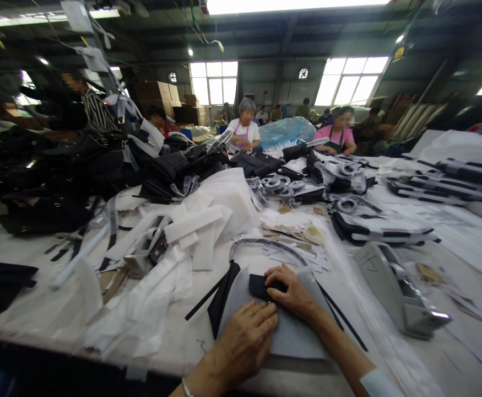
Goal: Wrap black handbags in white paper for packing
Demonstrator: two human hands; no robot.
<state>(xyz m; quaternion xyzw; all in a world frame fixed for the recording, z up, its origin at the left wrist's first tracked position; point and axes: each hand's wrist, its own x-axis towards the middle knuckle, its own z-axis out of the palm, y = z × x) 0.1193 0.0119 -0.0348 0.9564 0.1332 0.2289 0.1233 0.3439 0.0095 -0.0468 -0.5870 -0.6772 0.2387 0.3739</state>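
Observation:
My left hand (247, 336) lies flat, fingers together and stretched out, on a grey sheet of wrapping foam (294, 333) at the near table edge. My right hand (292, 292) curls over a small black piece (259, 286) lying on the same sheet, fingertips pressing on it. A black bag part with thin straps (222, 298) sticks out from under the sheet on its left.
A grey tape dispenser (401, 295) stands to the right, another (147, 251) to the left among white foam strips (195, 223). Black bags (59, 171) pile up at the far left. Tape rolls (276, 184) lie mid-table. Other people sit at the far end.

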